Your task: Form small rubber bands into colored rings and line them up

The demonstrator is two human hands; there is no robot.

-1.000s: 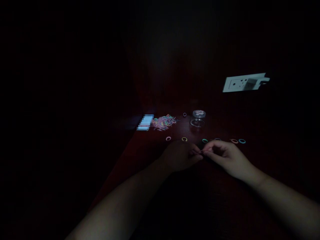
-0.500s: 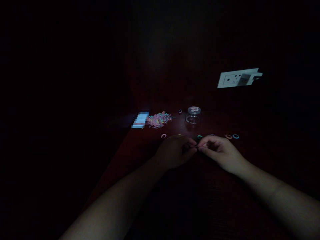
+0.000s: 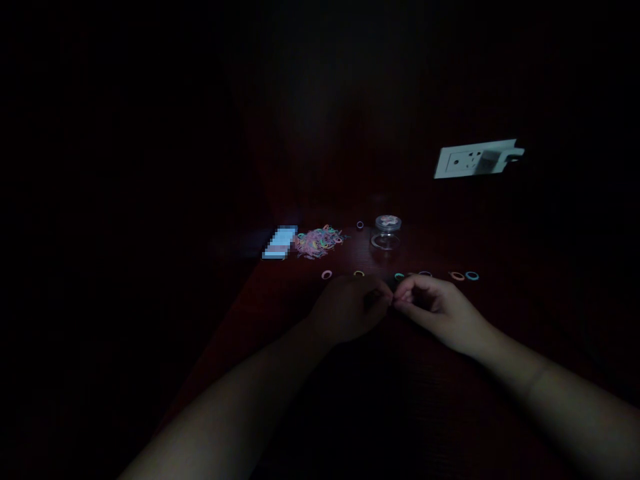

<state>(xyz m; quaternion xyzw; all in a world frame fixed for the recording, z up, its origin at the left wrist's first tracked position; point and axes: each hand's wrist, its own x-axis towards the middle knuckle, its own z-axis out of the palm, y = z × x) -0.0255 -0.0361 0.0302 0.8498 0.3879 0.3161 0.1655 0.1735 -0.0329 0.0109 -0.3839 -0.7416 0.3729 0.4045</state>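
Head view | green band [image 3: 399, 274]: small, thin, curved, just beyond grip, lower edge unclear | left hand [image 3: 346, 308], right hand [image 3: 453, 317]: fingertips pressed together, tips almost meeting; anything pinched too dark to tell | yellow band [image 3: 359, 273] beyond-left, blue band [image 3: 472, 275] beyond-right | mixed-colour pile [image 3: 319, 241], lidded clear jar [image 3: 385, 241] farther out

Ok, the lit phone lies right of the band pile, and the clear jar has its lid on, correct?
Wrong side: the head view shows the lit phone left of the band pile. The clear jar does have its lid on.
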